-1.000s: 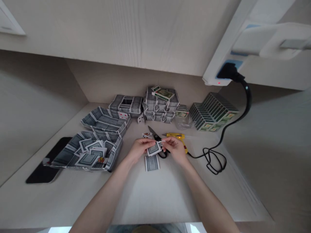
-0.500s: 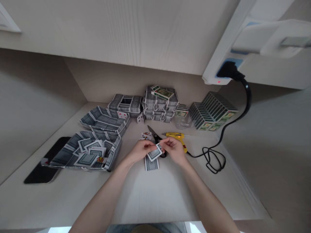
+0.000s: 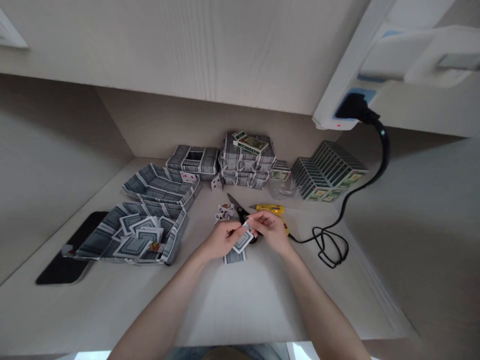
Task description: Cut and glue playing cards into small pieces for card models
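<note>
Between my two hands is a playing card [image 3: 243,242], its patterned back facing up. My left hand [image 3: 222,239] pinches the card's left side between thumb and fingers. My right hand [image 3: 270,228] is closed on its upper right edge. Beneath them, another playing card [image 3: 234,257] lies face down on the tabletop. Black-handled scissors [image 3: 240,210] lie just beyond, partly covered by my right hand. Face-up cards [image 3: 224,212] rest to the left of the blades. A yellow glue gun [image 3: 270,208] lies behind my right hand, partly hidden.
An open box made of cards [image 3: 175,239] holds loose cards at left, over a dark phone [image 3: 60,267]. Card-built cases [image 3: 245,162] and stacked card packs [image 3: 330,170] stand at the back. A black cord [image 3: 383,150] runs from the power strip [image 3: 333,120] to the glue gun.
The held card has turned and shifted slightly to the right. My left hand has moved a little right and down, uncovering more of the face-up cards.
</note>
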`<state>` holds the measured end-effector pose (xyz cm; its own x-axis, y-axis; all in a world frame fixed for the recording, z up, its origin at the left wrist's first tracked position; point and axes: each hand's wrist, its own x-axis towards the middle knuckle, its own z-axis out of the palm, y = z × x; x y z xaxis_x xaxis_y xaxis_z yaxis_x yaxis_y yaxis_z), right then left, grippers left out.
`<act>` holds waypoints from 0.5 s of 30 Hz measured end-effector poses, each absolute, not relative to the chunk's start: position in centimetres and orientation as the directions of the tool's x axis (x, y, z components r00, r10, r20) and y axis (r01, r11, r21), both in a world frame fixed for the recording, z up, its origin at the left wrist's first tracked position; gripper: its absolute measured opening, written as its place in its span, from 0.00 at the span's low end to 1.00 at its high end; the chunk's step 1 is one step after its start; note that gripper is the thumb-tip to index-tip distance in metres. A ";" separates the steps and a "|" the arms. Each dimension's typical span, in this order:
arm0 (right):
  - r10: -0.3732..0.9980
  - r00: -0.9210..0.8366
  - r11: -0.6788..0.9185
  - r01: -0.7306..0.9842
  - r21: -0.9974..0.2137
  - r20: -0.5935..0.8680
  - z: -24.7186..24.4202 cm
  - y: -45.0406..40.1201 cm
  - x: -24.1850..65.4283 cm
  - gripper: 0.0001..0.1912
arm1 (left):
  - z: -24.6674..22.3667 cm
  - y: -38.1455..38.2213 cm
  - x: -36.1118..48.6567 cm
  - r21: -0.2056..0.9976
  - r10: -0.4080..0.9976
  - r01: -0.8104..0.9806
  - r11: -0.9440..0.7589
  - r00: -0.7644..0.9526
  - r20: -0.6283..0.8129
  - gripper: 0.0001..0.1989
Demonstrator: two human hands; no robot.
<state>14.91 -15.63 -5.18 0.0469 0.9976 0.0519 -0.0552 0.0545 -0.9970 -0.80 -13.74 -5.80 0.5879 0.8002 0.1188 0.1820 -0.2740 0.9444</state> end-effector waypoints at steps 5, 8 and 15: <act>0.997 0.076 0.018 -0.224 -0.974 0.000 -5.4 -15.2 15.1 0.19 | -5.3 -14.2 -0.6 0.975 0.840 0.147 -0.169 0.539 0.064 0.20; 0.995 0.100 0.001 -0.264 -0.964 -0.027 -5.6 -15.1 15.1 0.21 | -5.3 -14.1 -0.9 0.987 0.869 0.103 -0.120 0.491 0.054 0.20; 0.999 0.019 -0.044 -0.163 -0.986 -0.048 -5.7 -15.5 14.8 0.19 | -5.6 -13.9 -0.6 0.976 0.852 0.122 -0.182 0.515 0.095 0.21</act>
<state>14.78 -15.51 -5.70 0.0191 0.9987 -0.0477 -0.1626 -0.0440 -0.9857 -0.62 -13.92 -5.56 0.5147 0.8521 0.0946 0.1221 -0.1821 0.9757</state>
